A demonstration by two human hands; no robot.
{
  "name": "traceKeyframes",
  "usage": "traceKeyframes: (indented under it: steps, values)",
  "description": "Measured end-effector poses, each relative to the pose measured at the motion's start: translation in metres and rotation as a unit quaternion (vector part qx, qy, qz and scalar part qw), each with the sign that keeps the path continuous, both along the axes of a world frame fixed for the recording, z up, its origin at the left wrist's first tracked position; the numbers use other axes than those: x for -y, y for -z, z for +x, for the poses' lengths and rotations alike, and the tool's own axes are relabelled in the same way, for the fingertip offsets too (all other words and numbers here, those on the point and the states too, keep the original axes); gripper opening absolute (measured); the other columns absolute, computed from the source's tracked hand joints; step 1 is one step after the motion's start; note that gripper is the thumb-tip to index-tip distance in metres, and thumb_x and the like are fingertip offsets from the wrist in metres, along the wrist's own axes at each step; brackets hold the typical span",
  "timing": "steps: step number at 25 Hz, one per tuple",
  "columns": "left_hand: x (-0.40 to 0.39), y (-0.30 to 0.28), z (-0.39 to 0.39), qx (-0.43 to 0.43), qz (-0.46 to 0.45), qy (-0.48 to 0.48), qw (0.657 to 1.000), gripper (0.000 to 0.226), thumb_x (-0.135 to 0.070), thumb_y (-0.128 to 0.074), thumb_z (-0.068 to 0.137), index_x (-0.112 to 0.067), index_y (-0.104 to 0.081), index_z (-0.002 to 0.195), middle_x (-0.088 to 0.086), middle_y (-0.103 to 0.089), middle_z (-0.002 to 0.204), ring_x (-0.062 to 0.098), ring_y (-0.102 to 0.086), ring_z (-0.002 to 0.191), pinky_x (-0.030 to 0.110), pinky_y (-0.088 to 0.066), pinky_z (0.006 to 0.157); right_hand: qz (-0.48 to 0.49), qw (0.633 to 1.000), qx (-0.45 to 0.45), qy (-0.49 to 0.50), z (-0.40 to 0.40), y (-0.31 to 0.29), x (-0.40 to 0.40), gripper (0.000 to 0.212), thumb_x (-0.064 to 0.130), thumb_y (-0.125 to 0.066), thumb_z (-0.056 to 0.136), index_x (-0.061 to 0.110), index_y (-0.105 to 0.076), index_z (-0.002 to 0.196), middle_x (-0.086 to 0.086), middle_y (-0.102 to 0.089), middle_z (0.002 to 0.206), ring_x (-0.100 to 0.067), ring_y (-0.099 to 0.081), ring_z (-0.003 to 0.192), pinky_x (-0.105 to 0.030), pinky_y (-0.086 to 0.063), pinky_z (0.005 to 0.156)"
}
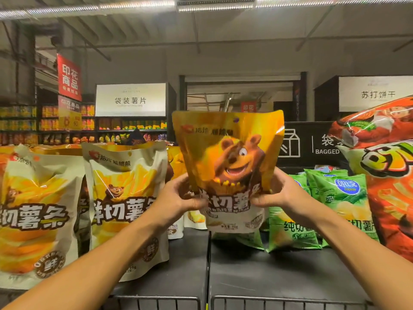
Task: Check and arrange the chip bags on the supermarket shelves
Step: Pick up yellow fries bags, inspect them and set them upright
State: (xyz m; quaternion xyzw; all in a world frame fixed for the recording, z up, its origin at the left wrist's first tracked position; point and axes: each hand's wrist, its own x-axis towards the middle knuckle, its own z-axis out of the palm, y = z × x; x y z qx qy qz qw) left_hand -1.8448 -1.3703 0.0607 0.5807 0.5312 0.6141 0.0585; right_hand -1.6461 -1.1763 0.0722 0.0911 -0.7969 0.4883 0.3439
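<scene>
A yellow chip bag with a cartoon bear (230,162) is held upright above the dark shelf (268,271), in the middle of the view. My left hand (178,195) grips its lower left edge and my right hand (276,191) grips its lower right edge. To the left stand two white bags of the same brand (127,198) (33,211), upright and facing me. Green chip bags (339,198) stand on the shelf to the right, behind my right forearm.
Large orange-red snack bags (388,180) crowd the right edge. A wire rail (223,302) runs along the shelf's front. A divider (209,265) splits the shelf in two. Far aisles with stocked shelves and hanging signs (130,99) lie behind.
</scene>
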Motion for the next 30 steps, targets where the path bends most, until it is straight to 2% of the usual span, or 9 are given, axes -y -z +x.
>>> traceKeyframes:
  steps: [2,6,10,15,18,21,25,28,30]
  values:
    - [0.0,0.0,0.001,0.003,-0.014,0.016,1.0,0.052,0.011,-0.078,0.069,-0.016,-0.064,0.111,-0.011,-0.075,0.105,0.003,-0.069,0.099,0.014,-0.054,0.075,0.015,1.0,0.008,0.008,0.003,-0.002,0.002,0.062,0.015,-0.088,0.06,0.038,-0.069,0.114,0.0,-0.075,0.117,-0.014,-0.071,0.107,-0.029,-0.059,0.086]
    - [0.002,-0.001,0.004,0.008,-0.034,0.033,0.999,0.059,-0.002,-0.081,0.064,-0.018,-0.061,0.118,-0.008,-0.074,0.113,0.005,-0.068,0.107,0.016,-0.054,0.078,0.112,0.991,0.051,0.057,0.007,-0.004,0.01,0.059,0.007,-0.075,0.068,0.046,-0.071,0.113,0.017,-0.074,0.115,0.002,-0.068,0.106,-0.018,-0.056,0.081]
    - [0.003,-0.002,0.006,-0.002,-0.044,0.013,0.999,0.056,0.005,-0.08,0.069,-0.019,-0.06,0.115,-0.017,-0.073,0.107,-0.004,-0.066,0.102,0.01,-0.052,0.073,0.1,0.99,0.057,0.078,0.008,-0.005,0.012,0.057,0.008,-0.075,0.067,0.033,-0.071,0.118,0.01,-0.074,0.118,-0.011,-0.068,0.113,-0.042,-0.056,0.098]
    - [0.003,-0.003,0.008,-0.007,-0.044,0.01,0.999,0.055,0.013,-0.077,0.07,-0.019,-0.061,0.111,-0.021,-0.074,0.101,-0.007,-0.067,0.096,0.009,-0.052,0.07,0.097,0.989,0.075,0.078,0.008,-0.003,0.011,0.062,0.008,-0.076,0.067,0.021,-0.067,0.127,0.006,-0.072,0.123,-0.017,-0.066,0.118,-0.051,-0.051,0.104]
    - [0.002,-0.002,0.007,-0.009,-0.039,0.016,0.999,0.056,0.016,-0.075,0.07,-0.02,-0.06,0.11,-0.019,-0.075,0.1,-0.006,-0.067,0.097,0.011,-0.053,0.071,0.095,0.99,0.072,0.079,0.008,-0.003,0.011,0.061,0.008,-0.076,0.067,0.02,-0.068,0.126,0.003,-0.073,0.122,-0.02,-0.067,0.117,-0.05,-0.05,0.103]
    - [0.001,-0.002,0.005,0.002,-0.032,0.026,0.999,0.058,0.018,-0.075,0.069,-0.019,-0.06,0.112,-0.008,-0.076,0.105,0.006,-0.069,0.102,0.019,-0.056,0.074,0.103,0.989,0.068,0.082,0.008,-0.004,0.011,0.059,0.006,-0.074,0.066,0.021,-0.068,0.122,0.006,-0.074,0.116,-0.01,-0.069,0.11,-0.038,-0.057,0.094]
    - [0.001,-0.002,0.003,0.007,-0.017,0.036,0.999,0.056,0.003,-0.079,0.065,-0.023,-0.064,0.112,-0.002,-0.075,0.11,0.015,-0.069,0.105,0.026,-0.057,0.08,0.01,0.998,0.04,0.044,0.007,-0.003,0.008,0.07,-0.003,-0.076,0.062,0.012,-0.058,0.128,-0.005,-0.074,0.116,-0.014,-0.071,0.105,-0.027,-0.06,0.078]
    - [0.001,-0.001,0.002,-0.008,-0.022,0.01,1.0,0.056,0.004,-0.081,0.065,-0.018,-0.063,0.114,-0.005,-0.075,0.108,0.011,-0.069,0.105,0.025,-0.057,0.08,0.058,0.994,0.056,0.069,0.011,-0.006,0.015,0.061,0.001,-0.074,0.063,0.013,-0.067,0.122,-0.006,-0.074,0.116,-0.02,-0.069,0.109,-0.04,-0.06,0.089]
    - [0.001,-0.001,0.003,-0.036,-0.029,-0.021,0.999,0.051,0.008,-0.081,0.068,-0.015,-0.066,0.111,-0.005,-0.075,0.104,0.013,-0.069,0.103,0.025,-0.057,0.079,0.07,0.993,0.061,0.077,0.015,-0.007,0.021,0.05,-0.001,-0.074,0.068,0.022,-0.073,0.113,0.0,-0.076,0.113,-0.018,-0.07,0.109,-0.043,-0.057,0.096]
